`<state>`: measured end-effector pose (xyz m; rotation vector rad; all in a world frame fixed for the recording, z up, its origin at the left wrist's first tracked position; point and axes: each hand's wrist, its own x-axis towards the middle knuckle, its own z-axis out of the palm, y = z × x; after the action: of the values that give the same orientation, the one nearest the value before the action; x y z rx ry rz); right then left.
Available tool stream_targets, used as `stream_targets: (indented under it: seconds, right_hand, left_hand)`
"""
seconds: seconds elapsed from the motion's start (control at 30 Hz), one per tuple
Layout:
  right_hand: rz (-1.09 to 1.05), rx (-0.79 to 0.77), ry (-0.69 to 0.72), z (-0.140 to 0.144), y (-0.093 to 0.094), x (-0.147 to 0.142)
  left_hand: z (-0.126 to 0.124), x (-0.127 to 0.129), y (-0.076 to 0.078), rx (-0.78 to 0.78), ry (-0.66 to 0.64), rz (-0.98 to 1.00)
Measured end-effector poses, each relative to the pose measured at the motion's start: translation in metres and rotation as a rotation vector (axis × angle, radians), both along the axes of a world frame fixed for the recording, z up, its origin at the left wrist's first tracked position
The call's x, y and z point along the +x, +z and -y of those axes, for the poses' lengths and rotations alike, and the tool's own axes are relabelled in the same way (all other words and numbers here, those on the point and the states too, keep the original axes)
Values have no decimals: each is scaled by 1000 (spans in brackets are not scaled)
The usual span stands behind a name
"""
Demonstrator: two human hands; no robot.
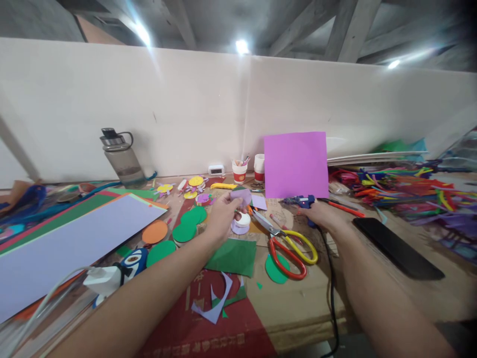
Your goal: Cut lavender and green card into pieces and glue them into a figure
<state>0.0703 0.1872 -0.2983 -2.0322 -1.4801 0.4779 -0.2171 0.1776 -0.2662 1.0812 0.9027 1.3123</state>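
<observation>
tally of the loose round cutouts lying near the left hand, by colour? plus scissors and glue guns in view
Green round cutouts: 4
Orange round cutouts: 1
Scissors: 1
Blue glue guns: 1, held by the right hand
Total: 7
The left hand holds a lilac cutout, not counted.

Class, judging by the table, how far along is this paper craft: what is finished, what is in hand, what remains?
Done: green circles lie cut out, and decorated discs sit by the wall. In hand: the left hand holds a lilac piece; the right hand grips the blue glue gun. Left: the pink sheet stands uncut.
</observation>
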Motion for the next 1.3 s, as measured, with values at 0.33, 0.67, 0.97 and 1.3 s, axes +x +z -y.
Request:
stream_targets:
  seconds: [0.33,0.67,0.97,1.3]
  right_hand:
    - [-926,239,326,17,23,-45]
    - [-1126,40,622,35,25,-70]
    - [-1138,-30,639,38,29,-69]
    - [-1139,-63,576,37,27,-68]
  left_hand:
    - [-11,-6,-9,-55,34,-186]
    - [-11,-6,-6,-87,-66,-61]
    - [-5,-6,4,-98,-47,-69]
    - [-4,-7,6,-80,-89,52]
